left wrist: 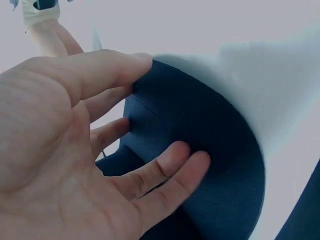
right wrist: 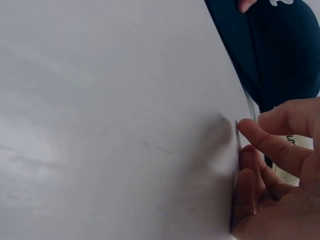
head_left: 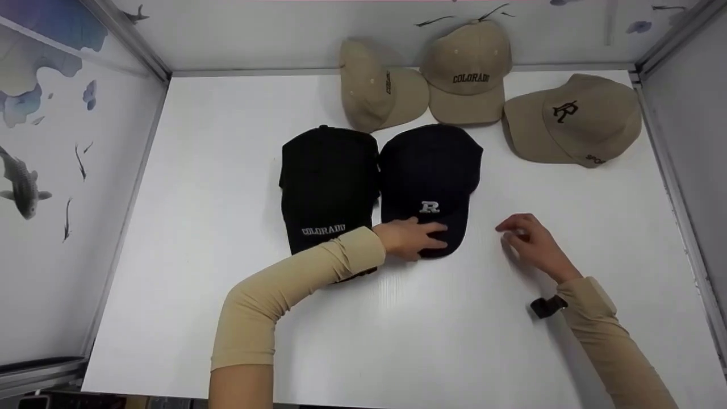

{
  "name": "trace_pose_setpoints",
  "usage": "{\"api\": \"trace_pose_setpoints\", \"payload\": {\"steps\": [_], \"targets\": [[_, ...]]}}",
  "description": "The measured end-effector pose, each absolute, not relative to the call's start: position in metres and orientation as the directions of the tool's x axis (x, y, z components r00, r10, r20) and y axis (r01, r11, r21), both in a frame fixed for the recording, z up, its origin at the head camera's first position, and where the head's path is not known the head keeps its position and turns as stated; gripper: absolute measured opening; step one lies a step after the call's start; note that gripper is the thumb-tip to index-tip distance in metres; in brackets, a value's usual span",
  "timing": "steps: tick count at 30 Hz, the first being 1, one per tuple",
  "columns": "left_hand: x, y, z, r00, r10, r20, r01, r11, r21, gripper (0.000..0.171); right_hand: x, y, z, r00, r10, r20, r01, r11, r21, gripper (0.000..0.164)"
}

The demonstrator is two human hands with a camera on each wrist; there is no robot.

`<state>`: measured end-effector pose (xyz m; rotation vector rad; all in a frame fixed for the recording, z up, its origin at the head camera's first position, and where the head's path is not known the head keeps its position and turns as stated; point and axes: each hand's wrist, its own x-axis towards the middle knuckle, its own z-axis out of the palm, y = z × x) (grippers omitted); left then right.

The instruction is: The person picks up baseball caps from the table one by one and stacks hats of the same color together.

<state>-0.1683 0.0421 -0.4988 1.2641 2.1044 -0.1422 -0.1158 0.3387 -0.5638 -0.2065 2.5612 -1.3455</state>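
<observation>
My left hand [head_left: 406, 238] holds the brim of a navy baseball cap [head_left: 431, 165] with a white R on its front. Two of its fingers lie on top of the brim in the head view. In the left wrist view the brim [left wrist: 200, 110] passes between the thumb and the fingers behind it. Left of this cap and close against it lies a black cap [head_left: 329, 176] lettered COLORADO, partly covered by my left forearm. Off to the right of the navy cap, my right hand [head_left: 534, 244] hovers low over the table, its fingers loosely bent around nothing.
Along the back of the white table [head_left: 199, 170] are three tan caps: one turned sideways [head_left: 369, 91], one facing front [head_left: 468, 62], and one with a dark R [head_left: 590, 119] near the right wall. Panels border the table at the left, back and right.
</observation>
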Motion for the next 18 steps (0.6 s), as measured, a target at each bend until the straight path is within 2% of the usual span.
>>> {"api": "trace_pose_setpoints", "payload": {"steps": [7, 11, 18], "targets": [[-0.170, 0.039, -0.499, -0.266, 0.756, -0.598, 0.822, 0.502, 0.269, 0.061, -0.115, 0.341, -0.561, -0.952, -0.240, -0.189, 0.021, 0.567, -0.824, 0.022], [-0.170, 0.038, -0.500, -0.270, 0.756, -0.596, 0.820, 0.505, 0.271, 0.061, -0.116, 0.345, -0.559, -0.942, -0.242, -0.232, 0.069, 0.538, -0.840, 0.026], [-0.168, 0.031, -0.499, -0.312, 0.729, -0.609, 0.796, 0.551, 0.252, 0.062, -0.117, 0.348, -0.558, -0.940, -0.238, -0.243, 0.084, 0.531, -0.843, 0.027]]}}
